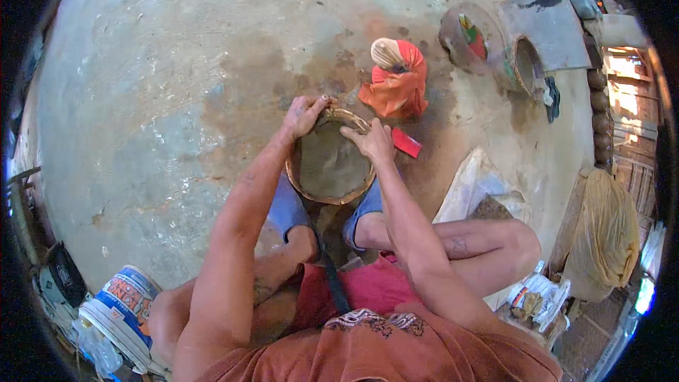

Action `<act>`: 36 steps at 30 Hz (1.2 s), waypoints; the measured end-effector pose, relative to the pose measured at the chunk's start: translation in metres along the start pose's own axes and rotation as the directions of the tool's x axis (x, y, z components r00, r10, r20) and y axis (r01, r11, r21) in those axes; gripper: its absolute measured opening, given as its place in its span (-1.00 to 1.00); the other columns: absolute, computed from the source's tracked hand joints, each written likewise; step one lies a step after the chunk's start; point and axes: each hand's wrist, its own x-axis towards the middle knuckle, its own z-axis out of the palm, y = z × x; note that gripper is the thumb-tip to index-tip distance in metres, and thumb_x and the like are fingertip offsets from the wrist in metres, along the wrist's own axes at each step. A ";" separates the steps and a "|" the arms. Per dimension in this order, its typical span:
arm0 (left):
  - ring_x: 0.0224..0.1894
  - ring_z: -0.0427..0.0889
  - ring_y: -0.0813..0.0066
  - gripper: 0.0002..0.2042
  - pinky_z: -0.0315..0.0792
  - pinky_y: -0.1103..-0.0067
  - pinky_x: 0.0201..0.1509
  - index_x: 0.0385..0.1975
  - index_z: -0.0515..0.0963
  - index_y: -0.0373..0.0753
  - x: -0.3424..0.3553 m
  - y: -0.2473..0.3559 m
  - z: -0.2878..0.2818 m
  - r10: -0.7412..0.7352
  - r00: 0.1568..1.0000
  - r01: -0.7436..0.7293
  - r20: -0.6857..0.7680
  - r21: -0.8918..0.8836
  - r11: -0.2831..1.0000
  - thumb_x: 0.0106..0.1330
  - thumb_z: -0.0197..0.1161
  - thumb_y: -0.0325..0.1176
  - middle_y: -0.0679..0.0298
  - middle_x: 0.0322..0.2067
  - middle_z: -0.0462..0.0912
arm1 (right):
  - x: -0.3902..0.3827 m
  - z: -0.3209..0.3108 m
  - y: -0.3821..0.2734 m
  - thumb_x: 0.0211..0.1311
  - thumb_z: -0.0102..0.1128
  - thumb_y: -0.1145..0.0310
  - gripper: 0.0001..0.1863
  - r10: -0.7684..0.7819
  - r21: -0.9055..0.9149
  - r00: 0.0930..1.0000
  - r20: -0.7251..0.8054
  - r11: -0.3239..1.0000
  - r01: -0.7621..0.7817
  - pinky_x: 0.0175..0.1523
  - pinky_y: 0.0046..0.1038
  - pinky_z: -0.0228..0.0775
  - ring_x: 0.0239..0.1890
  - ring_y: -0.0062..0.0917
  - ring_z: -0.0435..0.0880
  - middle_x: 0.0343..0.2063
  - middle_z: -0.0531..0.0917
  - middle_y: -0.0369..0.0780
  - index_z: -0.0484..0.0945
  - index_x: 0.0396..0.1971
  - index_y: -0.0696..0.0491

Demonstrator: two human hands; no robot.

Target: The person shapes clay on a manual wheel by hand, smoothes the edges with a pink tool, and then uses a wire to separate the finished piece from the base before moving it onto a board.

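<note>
A round basket [331, 200] with a woven rim and a grey, smooth-looking inside stands between my feet. My left hand [305, 115] grips its far-left rim with the fingers curled over the edge. On the far-right rim, my right hand [375, 141] holds the edge, the thumb reaching over the inside and the fingers on the outer side. A small flat red piece [407, 143] lies just right of my right hand. Beyond the basket sits an orange-red cloth bundle [402, 81] with a striped tan top.
Round containers [529, 64] and a grey board [548, 25] are at the far right. A white sack [488, 184] with dark material lies by my right knee. Near the right edge stands a yellowish-covered bundle [605, 230]. A white and blue bucket [127, 304] is at lower left.
</note>
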 end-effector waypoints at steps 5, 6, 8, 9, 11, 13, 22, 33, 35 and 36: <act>-0.15 0.76 0.33 -0.55 0.55 0.41 0.07 -0.03 0.75 -0.22 0.002 -0.011 -0.005 -0.075 0.997 0.076 0.024 -0.039 0.996 0.57 0.01 -0.02 0.04 -0.24 0.81 | -0.019 0.005 -0.024 -0.17 0.58 -0.34 -0.13 0.142 0.107 0.984 -0.106 0.986 -0.131 0.29 -0.04 0.35 0.25 -0.07 0.47 0.13 0.52 -0.06 0.55 0.08 -0.07; -0.14 0.77 0.34 -0.55 0.55 0.41 0.08 -0.04 0.75 -0.22 0.002 -0.011 -0.004 -0.045 0.999 0.045 0.005 -0.051 0.998 0.57 0.01 -0.02 0.05 -0.23 0.81 | -0.023 0.005 -0.029 -0.17 0.58 -0.34 -0.13 0.148 0.114 0.983 -0.112 0.984 -0.135 0.29 -0.04 0.35 0.25 -0.07 0.47 0.13 0.52 -0.06 0.55 0.08 -0.07; -0.13 0.77 0.33 -0.55 0.55 0.41 0.09 -0.04 0.75 -0.23 0.006 -0.007 0.003 -0.041 0.999 0.043 0.020 -0.071 0.997 0.57 0.01 -0.03 0.06 -0.22 0.82 | -0.025 0.000 -0.027 -0.17 0.60 -0.31 -0.13 0.221 0.109 0.968 -0.120 0.972 -0.208 0.29 -0.06 0.36 0.25 -0.07 0.47 0.14 0.52 -0.05 0.56 0.09 -0.08; -0.12 0.77 0.32 -0.55 0.55 0.42 0.10 -0.04 0.76 -0.24 0.008 -0.005 0.007 -0.060 0.998 0.062 0.026 -0.090 0.994 0.57 0.02 -0.03 0.07 -0.20 0.82 | -0.015 -0.005 -0.020 -0.15 0.59 -0.32 -0.12 0.200 0.061 0.978 -0.065 0.979 -0.196 0.31 -0.04 0.36 0.24 -0.06 0.49 0.15 0.53 -0.04 0.57 0.12 -0.08; -0.11 0.77 0.34 -0.55 0.55 0.42 0.11 -0.04 0.76 -0.24 0.004 -0.013 -0.003 -0.040 0.999 0.040 -0.003 -0.100 0.994 0.57 0.02 -0.04 0.09 -0.19 0.83 | -0.021 -0.006 -0.024 -0.15 0.59 -0.32 -0.13 0.178 0.099 0.983 -0.045 0.980 -0.173 0.30 -0.02 0.37 0.23 -0.04 0.50 0.14 0.54 -0.03 0.57 0.12 -0.07; -0.10 0.77 0.35 -0.56 0.55 0.42 0.12 -0.03 0.76 -0.24 0.003 -0.015 -0.007 -0.033 0.999 0.032 -0.010 -0.126 0.992 0.57 0.03 -0.04 0.10 -0.18 0.83 | -0.022 0.001 -0.018 -0.15 0.59 -0.32 -0.13 0.181 0.124 0.983 -0.018 0.976 -0.178 0.29 -0.01 0.38 0.22 -0.02 0.52 0.14 0.54 -0.02 0.58 0.11 -0.07; -0.11 0.73 0.51 -0.56 0.55 0.47 0.10 -0.02 0.75 -0.29 -0.003 0.014 -0.008 -0.086 0.996 0.088 0.033 -0.060 0.994 0.58 0.06 -0.06 0.17 -0.17 0.84 | -0.022 0.003 -0.010 -0.15 0.55 -0.36 -0.06 0.241 0.156 0.957 -0.160 0.964 -0.217 0.24 -0.10 0.48 0.20 -0.06 0.60 0.11 0.62 0.07 0.59 0.12 0.06; -0.11 0.72 0.50 -0.57 0.54 0.48 0.10 0.00 0.75 -0.27 0.001 0.016 0.009 -0.075 0.996 0.079 0.048 -0.087 0.993 0.56 0.10 -0.03 0.17 -0.17 0.83 | -0.025 0.015 0.027 -0.08 0.42 -0.48 -0.01 0.185 0.020 0.953 -0.240 0.982 -0.185 0.37 0.20 0.26 0.22 -0.06 0.64 0.15 0.68 0.00 0.65 0.12 0.11; -0.06 0.72 0.44 -0.57 0.53 0.43 0.17 0.03 0.75 -0.19 -0.002 -0.003 -0.007 -0.125 0.991 0.127 0.045 -0.037 0.991 0.57 0.06 -0.01 0.13 -0.11 0.82 | -0.025 -0.008 0.000 -0.08 0.46 -0.40 -0.03 0.205 0.038 0.977 -0.054 0.978 -0.203 0.35 0.04 0.35 0.21 -0.07 0.65 0.14 0.68 0.05 0.65 0.11 0.16; -0.06 0.72 0.44 -0.57 0.53 0.43 0.17 0.03 0.75 -0.19 -0.004 -0.007 -0.010 -0.117 0.993 0.117 0.019 -0.033 0.993 0.57 0.06 -0.01 0.13 -0.11 0.82 | -0.026 -0.021 -0.009 -0.09 0.51 -0.33 -0.05 0.258 0.029 0.958 0.127 0.964 -0.264 0.33 -0.12 0.44 0.21 -0.08 0.65 0.13 0.67 0.10 0.65 0.10 0.22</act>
